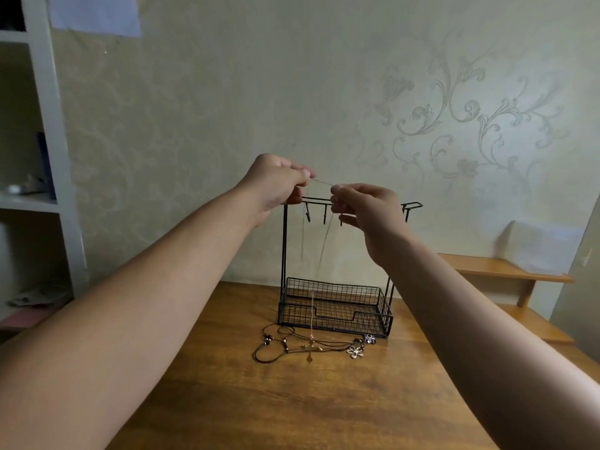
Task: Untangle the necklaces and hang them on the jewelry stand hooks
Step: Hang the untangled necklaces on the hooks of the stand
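Observation:
A black wire jewelry stand with a mesh basket base and a top bar of hooks stands on the wooden table. My left hand and my right hand both pinch a thin gold chain necklace just above the top bar. The chain stretches between my fingers and hangs down in a long loop in front of the stand, its small pendant near the table. On the table in front of the basket lies a dark cord necklace, tangled with a gold cross pendant and a flower pendant.
The wooden table runs up to a patterned wall. A grey shelf unit stands at the left. A lower wooden shelf sits at the right behind the table.

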